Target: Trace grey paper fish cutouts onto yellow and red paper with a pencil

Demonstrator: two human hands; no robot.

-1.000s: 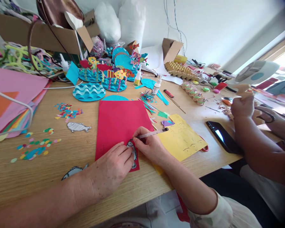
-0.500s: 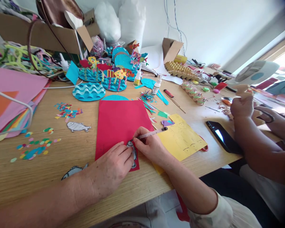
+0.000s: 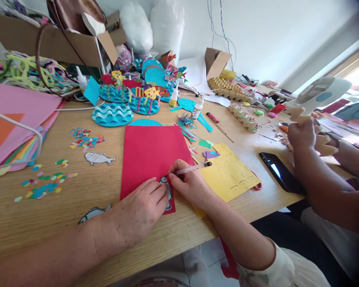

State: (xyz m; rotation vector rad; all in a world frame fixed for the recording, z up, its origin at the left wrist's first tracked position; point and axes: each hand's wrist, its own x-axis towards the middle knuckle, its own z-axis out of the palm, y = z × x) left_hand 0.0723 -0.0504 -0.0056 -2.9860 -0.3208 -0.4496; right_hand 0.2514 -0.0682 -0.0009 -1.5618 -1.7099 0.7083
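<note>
A red sheet of paper (image 3: 152, 155) lies on the wooden table in front of me. Near its lower right edge is a paper fish cutout (image 3: 164, 181), partly hidden under my fingers. My left hand (image 3: 145, 205) lies flat over the lower part of the sheet, its fingertips pressing on the fish. With a pinched grip my right hand (image 3: 190, 181) holds a pen (image 3: 193, 167), its tip at the head end of the fish. Two more fish cutouts rest at left: one fully visible (image 3: 99, 158), another (image 3: 94, 213) partly behind my left wrist.
A yellow sheet (image 3: 230, 175) with pencil marks lies at right, beside a phone (image 3: 279, 171). Paper dots (image 3: 48, 185) and scraps are at left, glue bottles (image 3: 197, 108) and blue paper ornaments (image 3: 112, 114) behind. Another person's hand (image 3: 302, 135) holds a pale, scalloped piece.
The pen's tip has shifted very slightly by the fish's head; my left hand stays in place. At right, the other person's hands and the pale piece have moved a little.
</note>
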